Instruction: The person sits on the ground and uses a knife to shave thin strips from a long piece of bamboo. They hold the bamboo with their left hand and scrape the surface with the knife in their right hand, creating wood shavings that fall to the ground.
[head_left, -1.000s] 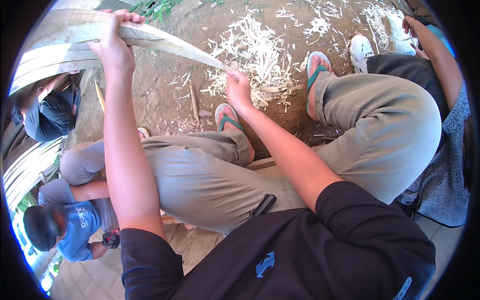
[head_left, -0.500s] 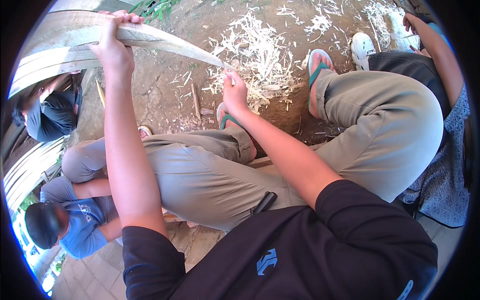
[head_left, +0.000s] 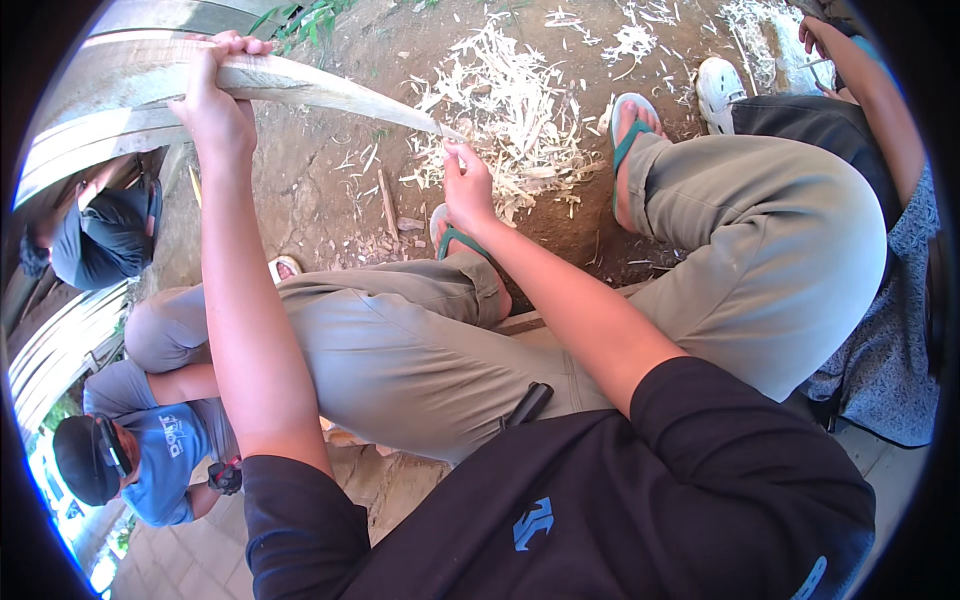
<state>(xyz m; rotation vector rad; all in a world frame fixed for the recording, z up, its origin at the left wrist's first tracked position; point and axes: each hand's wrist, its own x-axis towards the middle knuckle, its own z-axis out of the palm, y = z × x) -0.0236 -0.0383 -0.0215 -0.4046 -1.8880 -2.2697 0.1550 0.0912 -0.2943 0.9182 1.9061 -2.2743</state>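
Observation:
A long, pale wooden slat (head_left: 330,92) reaches from the upper left across to the middle of the view, looking narrow at its near end. My left hand (head_left: 218,105) is wrapped round it at upper left, thumb on the near side and fingers over the far edge. At the slat's narrow end, my right hand (head_left: 468,187) has thumb and finger closed in a pinch. Whether those fingertips hold the slat itself or a thin sliver at its tip is too small to tell.
White wood shavings (head_left: 505,110) are heaped on the brown dirt ground before my sandalled feet. A seated person in a blue shirt (head_left: 170,445) is at lower left, another person (head_left: 105,235) crouches farther left. At right sits someone in dark trousers (head_left: 815,135). A small stick (head_left: 388,205) lies nearby.
Both my hands and the slat have shifted very slightly left, with the grips unchanged. The blue-shirted person's hand now shows near my left sleeve, with something dark and red at it.

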